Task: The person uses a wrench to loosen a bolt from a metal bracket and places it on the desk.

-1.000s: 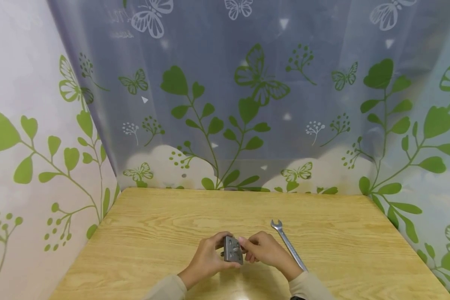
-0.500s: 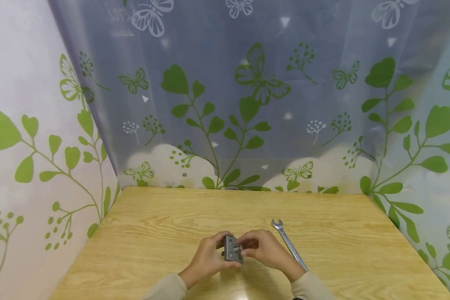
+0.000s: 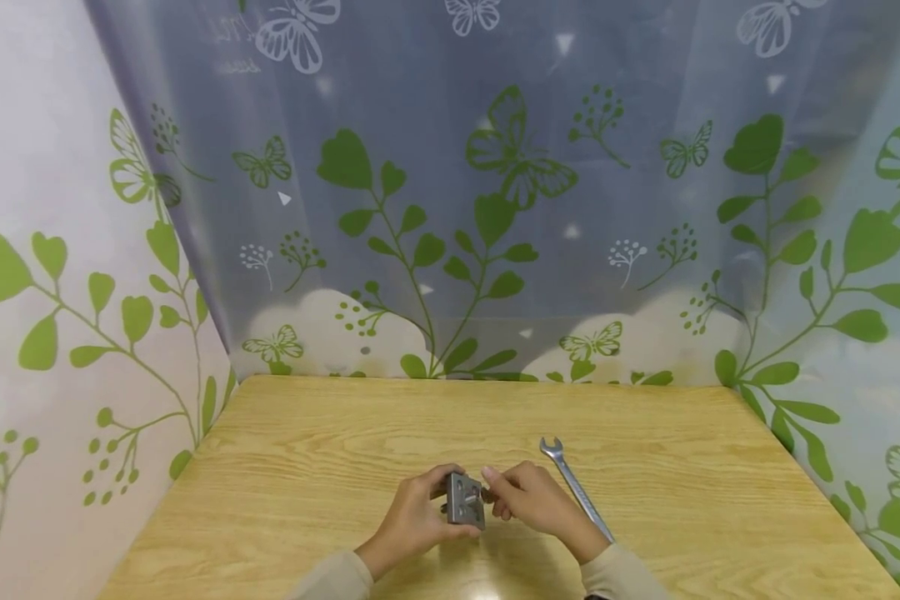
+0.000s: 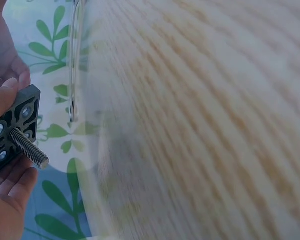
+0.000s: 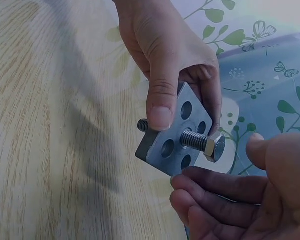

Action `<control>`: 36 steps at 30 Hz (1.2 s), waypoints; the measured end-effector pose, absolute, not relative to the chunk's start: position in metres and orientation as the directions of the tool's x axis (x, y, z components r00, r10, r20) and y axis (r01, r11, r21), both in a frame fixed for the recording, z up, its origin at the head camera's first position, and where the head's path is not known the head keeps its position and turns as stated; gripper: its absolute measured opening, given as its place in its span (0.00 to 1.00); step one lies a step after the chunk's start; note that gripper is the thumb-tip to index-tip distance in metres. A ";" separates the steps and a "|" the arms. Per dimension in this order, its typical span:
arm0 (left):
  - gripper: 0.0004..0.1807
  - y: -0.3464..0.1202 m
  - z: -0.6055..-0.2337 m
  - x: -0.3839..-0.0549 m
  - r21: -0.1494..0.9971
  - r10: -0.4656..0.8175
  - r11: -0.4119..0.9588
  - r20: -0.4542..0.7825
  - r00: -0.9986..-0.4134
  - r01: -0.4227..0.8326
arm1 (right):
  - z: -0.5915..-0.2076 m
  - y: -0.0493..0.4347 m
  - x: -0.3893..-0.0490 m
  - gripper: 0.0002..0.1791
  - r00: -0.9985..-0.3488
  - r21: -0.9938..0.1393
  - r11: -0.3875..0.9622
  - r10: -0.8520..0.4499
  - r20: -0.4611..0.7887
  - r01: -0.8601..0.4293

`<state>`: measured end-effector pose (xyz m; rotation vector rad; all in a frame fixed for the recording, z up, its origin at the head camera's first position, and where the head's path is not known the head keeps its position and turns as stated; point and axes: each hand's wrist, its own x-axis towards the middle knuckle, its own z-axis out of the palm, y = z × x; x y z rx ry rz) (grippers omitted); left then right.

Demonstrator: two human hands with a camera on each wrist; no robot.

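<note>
My left hand (image 3: 411,515) grips a square grey metal plate (image 5: 165,160) by its edges, thumb along one side and fingers along the other. Several round holes surround a hex bolt (image 5: 194,141) that runs through the middle of the plate. Its head stands out from the side facing my right hand. In the left wrist view, the threaded end (image 4: 31,150) sticks out of the plate's other, ribbed face. Around the bolt head, my right hand (image 3: 534,502) has its thumb and fingers spread apart, with gaps showing between them and the head in the right wrist view.
A combination wrench (image 3: 577,492) lies slanted on the wooden table (image 3: 330,442), right beside my right forearm. Patterned curtains with leaves and butterflies (image 3: 521,158) hang behind the table and along both sides.
My right-hand fingers reached round the bolt head half a second ago and are now drawn back from it, slightly rightward. The left hand holds the plate in much the same spot.
</note>
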<state>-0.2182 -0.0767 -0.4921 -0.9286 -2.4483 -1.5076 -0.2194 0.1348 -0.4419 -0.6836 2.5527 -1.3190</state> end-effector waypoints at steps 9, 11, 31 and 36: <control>0.35 -0.076 -0.492 -0.219 0.777 0.437 0.321 0.386 -0.812 0.542 | -0.442 0.131 -0.219 0.26 -0.870 -0.788 0.520 -0.491 0.040 -0.329; 0.35 -0.076 -0.492 -0.220 0.780 0.435 0.325 0.379 -0.817 0.535 | -0.441 0.131 -0.218 0.23 -0.862 -0.777 0.521 -0.504 0.054 -0.354; 0.35 -0.077 -0.490 -0.218 0.799 0.432 0.310 0.364 -0.825 0.515 | -0.435 0.132 -0.219 0.14 -0.816 -0.773 0.467 -0.568 0.111 -0.430; 0.35 -0.078 -0.489 -0.217 0.787 0.432 0.321 0.374 -0.821 0.527 | -0.437 0.135 -0.219 0.20 -0.818 -0.763 0.511 -0.574 0.040 -0.395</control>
